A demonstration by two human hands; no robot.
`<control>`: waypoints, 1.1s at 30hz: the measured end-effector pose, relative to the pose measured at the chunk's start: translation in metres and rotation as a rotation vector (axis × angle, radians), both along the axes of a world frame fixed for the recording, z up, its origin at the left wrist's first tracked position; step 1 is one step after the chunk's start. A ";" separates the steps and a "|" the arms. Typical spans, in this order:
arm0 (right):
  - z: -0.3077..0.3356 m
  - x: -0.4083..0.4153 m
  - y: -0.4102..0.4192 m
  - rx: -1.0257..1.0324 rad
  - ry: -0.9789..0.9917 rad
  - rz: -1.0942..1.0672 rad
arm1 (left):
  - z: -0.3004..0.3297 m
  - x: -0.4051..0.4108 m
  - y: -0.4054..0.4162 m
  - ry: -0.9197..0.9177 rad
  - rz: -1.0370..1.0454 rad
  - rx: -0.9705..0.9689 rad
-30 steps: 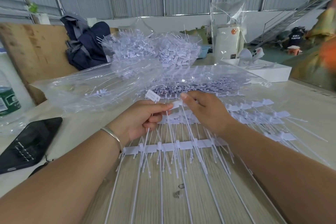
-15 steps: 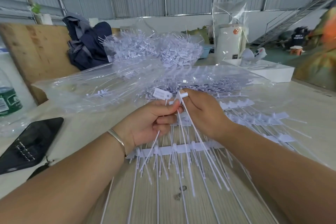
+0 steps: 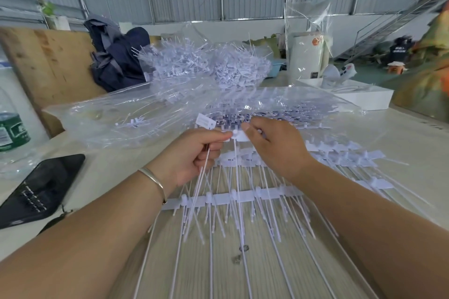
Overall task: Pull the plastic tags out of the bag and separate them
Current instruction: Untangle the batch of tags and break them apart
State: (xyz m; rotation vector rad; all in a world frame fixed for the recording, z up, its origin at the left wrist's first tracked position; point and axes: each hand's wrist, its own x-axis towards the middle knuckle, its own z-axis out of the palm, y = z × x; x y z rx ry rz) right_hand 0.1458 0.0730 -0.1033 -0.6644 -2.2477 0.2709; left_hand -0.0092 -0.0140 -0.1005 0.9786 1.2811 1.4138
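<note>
A clear plastic bag (image 3: pixel 126 119) lies flat across the table, holding white plastic tags. In front of it, joined strips of white tags (image 3: pixel 233 198) with long thin tails are spread on the table. My left hand (image 3: pixel 192 155) is closed around a few separated tags, one flat head sticking up above the fist. My right hand (image 3: pixel 274 145) pinches the head of a single tag (image 3: pixel 239 137) between thumb and fingers; its tail hangs down between my hands. The two hands nearly touch at that tag head.
A heap of loose tags (image 3: pixel 206 70) sits behind the bag. A black phone (image 3: pixel 38 189) lies at the left, a green-labelled bottle (image 3: pixel 12 128) beyond it. A white tray (image 3: pixel 359 93) stands at the back right, a dark backpack (image 3: pixel 116 58) at the back left.
Both hands rose and moved slightly away from me toward the bag. The right hand lifted one tag off the strip, and its tail now hangs straight down.
</note>
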 end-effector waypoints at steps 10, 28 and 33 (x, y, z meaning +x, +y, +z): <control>0.002 0.006 0.006 0.016 -0.062 -0.001 | 0.009 -0.002 -0.005 0.265 -0.117 -0.019; 0.001 -0.001 -0.007 0.370 -0.401 -0.202 | -0.006 0.017 0.002 1.408 0.499 -0.129; 0.005 0.003 -0.009 0.309 -0.216 -0.227 | -0.005 -0.010 0.000 1.055 0.398 -0.118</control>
